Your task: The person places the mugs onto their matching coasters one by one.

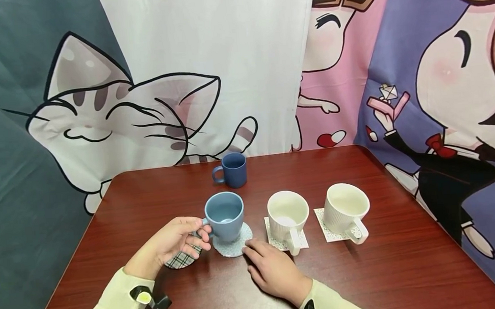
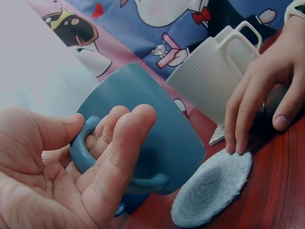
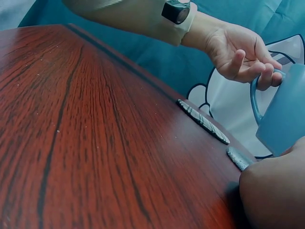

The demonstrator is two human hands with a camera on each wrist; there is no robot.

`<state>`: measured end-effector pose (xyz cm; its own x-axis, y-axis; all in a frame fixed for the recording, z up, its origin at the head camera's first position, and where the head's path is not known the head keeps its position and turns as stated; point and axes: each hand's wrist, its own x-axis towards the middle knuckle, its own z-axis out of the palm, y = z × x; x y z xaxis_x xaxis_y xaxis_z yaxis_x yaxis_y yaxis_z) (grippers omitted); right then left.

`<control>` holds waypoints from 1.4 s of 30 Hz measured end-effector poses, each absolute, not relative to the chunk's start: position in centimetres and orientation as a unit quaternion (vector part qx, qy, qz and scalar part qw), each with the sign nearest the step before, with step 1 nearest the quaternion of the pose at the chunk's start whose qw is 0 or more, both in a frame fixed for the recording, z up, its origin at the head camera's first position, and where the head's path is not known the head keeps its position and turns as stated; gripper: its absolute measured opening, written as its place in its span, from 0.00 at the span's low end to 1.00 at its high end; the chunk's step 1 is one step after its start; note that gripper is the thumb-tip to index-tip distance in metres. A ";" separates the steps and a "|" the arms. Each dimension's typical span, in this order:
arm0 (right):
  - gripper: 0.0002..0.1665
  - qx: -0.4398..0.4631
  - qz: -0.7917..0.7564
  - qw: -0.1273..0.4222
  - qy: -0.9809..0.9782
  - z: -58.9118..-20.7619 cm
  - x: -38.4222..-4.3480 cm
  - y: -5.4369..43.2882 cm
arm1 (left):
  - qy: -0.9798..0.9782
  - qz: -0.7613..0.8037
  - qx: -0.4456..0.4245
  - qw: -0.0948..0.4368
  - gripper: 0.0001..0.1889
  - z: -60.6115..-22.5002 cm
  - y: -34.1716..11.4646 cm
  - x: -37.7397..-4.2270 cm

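My left hand [image 1: 178, 240] grips the handle of a light blue mug [image 1: 224, 216], thumb on top and fingers curled through the loop. In the left wrist view the mug [image 2: 147, 129] hangs just over a round pale blue coaster [image 2: 212, 188], with a dark shadow falling on it. The fingertips of my right hand [image 1: 277, 269] rest on the near right edge of that coaster [image 1: 233, 248], thumb held apart from it. Partly hidden beneath my left hand lies a round plaid coaster [image 1: 180, 260]. In the right wrist view, my right hand [image 3: 274, 191] shows only partly.
Two ribbed cream mugs stand to the right on square patterned coasters: one mug [image 1: 288, 214] beside my right hand, the other mug [image 1: 346, 207] farther right. A dark blue mug [image 1: 234, 170] is at the back of the brown wooden table [image 1: 368, 280], before a cartoon-printed curtain [image 1: 222, 41].
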<state>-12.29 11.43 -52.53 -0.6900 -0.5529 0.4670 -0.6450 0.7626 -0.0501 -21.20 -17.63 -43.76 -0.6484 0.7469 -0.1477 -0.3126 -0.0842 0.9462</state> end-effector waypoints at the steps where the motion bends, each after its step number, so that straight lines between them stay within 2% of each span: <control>1: 0.26 0.328 0.105 0.218 -0.913 -52.5 -12.3 11.4 | 0.568 0.710 0.190 0.372 0.15 -43.9 -17.5 -21.2; 23: 0.24 0.329 0.118 0.209 -0.913 -52.4 -12.4 11.5 | 0.573 0.713 0.166 0.369 0.14 -46.4 -16.1 -21.0; 35: 0.25 0.330 0.116 0.212 -0.913 -52.4 -12.3 11.5 | 0.567 0.716 0.162 0.374 0.15 -46.5 -16.1 -20.7; 39: 0.24 0.327 0.122 0.211 -0.913 -52.4 -12.3 11.4 | 0.618 0.682 0.156 0.358 0.18 -46.1 -16.2 -20.6; 42: 0.23 0.311 0.158 0.208 -0.914 -52.4 -12.5 11.2 | 0.692 0.630 0.161 0.315 0.20 -45.8 -16.1 -20.5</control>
